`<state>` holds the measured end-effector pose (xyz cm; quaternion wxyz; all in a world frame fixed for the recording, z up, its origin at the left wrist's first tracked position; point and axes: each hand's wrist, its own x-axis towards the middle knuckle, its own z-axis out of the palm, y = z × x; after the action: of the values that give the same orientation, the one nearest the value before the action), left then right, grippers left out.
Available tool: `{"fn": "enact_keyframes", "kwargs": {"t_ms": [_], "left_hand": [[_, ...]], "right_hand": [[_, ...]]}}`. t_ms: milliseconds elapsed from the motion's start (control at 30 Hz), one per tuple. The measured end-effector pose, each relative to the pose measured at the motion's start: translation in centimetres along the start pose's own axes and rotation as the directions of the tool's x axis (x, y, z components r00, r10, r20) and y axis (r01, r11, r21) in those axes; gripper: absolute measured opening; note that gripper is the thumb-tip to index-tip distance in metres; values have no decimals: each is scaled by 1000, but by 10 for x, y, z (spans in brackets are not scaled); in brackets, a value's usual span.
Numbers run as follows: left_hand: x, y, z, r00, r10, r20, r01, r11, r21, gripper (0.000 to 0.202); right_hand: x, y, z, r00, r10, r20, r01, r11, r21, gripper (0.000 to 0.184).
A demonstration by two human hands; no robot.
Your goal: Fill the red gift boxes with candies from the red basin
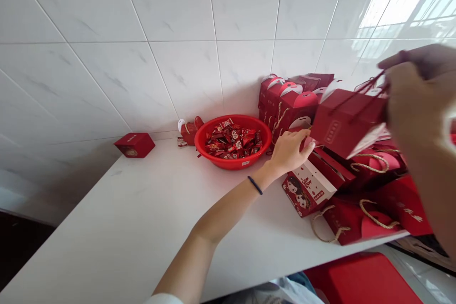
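Round red plastic basin [233, 164] near the wall, heaped with small wrapped candies [235, 140] in shiny red wrappers with pale lettering; smooth rim, small white label on the front. Right of it, a crowded pile of red cardboard gift boxes [274, 99], some with rounded top flaps and twisted tan rope handles; contents hidden.

Dark red gift bag [335, 123] is up above the right part of the pile, tilted, dangling from thin dark red cord handles. Sides look flat and stiff, small framed print on one face, pale surface at the lower right. Can't see inside.

Right hand [415, 73], blurred, has the cords gathered in closed fingers. Left hand [290, 149] reaches to the pile's left side, fingers bent and close together by the bag's lower left corner; can't tell if it grips anything. Dark band [255, 185] on that wrist.

Below the left hand: double-happiness box [308, 187], cream panel, red print, two cartoon heads. Far left: closed red box [137, 146], angular, by the wall. Smooth white countertop [142, 223], glossy marbled tile wall [178, 66].
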<state>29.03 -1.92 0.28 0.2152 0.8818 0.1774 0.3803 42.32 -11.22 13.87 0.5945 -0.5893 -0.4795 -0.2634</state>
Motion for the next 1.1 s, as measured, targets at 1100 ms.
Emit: {"fn": "enact_keyframes", "kwargs": {"t_ms": [1100], "left_hand": [[-12, -22, 29, 887, -439, -142, 259, 728, -635, 66]], "right_hand": [[-21, 25, 74, 958, 222, 179, -180, 958, -225, 14]]}}
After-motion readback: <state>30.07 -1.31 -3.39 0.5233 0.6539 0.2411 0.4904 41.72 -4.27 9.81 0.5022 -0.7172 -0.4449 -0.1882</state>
